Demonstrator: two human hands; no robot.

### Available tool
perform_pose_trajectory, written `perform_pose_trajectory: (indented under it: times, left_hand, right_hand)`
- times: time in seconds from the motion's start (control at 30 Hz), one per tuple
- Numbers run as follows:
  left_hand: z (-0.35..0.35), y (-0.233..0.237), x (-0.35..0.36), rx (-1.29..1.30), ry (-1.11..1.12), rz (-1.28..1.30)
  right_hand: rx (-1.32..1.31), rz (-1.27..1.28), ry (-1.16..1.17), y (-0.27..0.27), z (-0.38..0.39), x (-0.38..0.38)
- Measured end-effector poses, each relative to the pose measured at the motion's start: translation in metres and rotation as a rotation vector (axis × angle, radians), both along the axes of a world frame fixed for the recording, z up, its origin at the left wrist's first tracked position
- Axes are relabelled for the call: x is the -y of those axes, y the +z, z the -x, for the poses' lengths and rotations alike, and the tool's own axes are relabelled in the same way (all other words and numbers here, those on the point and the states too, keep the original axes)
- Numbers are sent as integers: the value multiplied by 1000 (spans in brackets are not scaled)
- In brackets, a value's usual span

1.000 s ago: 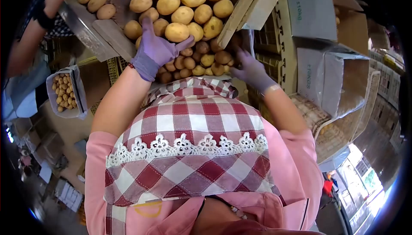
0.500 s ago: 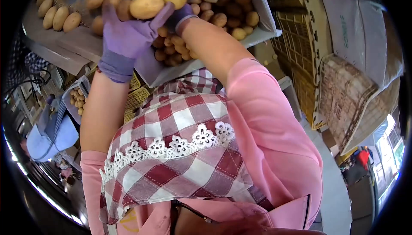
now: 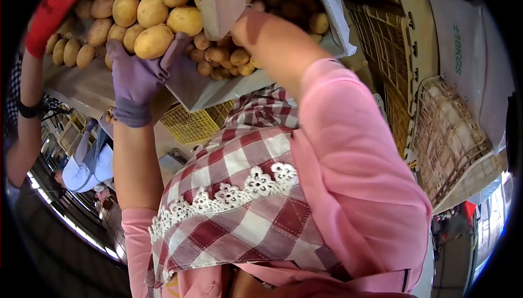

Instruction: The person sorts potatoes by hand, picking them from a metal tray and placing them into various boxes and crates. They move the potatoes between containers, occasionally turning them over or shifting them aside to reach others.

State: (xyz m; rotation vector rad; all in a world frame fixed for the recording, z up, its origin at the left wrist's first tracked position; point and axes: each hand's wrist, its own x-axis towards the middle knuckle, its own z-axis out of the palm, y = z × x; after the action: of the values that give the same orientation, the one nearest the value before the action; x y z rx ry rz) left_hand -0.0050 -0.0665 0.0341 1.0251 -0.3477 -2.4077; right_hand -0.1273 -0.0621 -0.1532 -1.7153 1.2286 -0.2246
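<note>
My left hand, in a purple glove, is open at the front edge of the potato pile. Its thumb and a finger are spread on either side of a large yellow potato, which lies against the hand. Larger potatoes are heaped beyond it. My right forearm reaches up to a grey and beige chute-like part, which hides my right hand. Below this part, small potatoes lie in a light-lined container.
A co-worker's red-gloved hand is over the pile's left side. Yellow crates stand below the container, and more crates are stacked at the right beside a white sack. Another person is farther left.
The view has shifted, and the pile and my left hand appear farther left and lower. A red-gloved hand has come in at the upper left. My right hand has gone out of sight behind the chute-like part.
</note>
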Motion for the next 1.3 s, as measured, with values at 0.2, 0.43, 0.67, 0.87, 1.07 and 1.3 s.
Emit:
perform_pose_trajectory:
  times: [0.2,0.43,0.67,0.87,1.07,1.3]
  left_hand:
    - [1,3,-1,58,372,-331]
    - [7,0,-2,2,405,-341]
    - [1,-18,2,-52,475,-257]
    - [0,-29,10,-21,427,-219]
    - [-3,-16,8,-155,375,-239]
    - [-2,15,-4,-30,459,-224]
  right_hand:
    - [626,-724,-158,38,85,-39]
    - [1104,-1063,-247,77,28,-112]
    - [1602,-1210,-611,100,35,-133]
    - [1596,-935,-597,105,48,-168]
    - [1371,-782,-761,178,104,-151]
    - [1496,-3,-1112,277,336,-9]
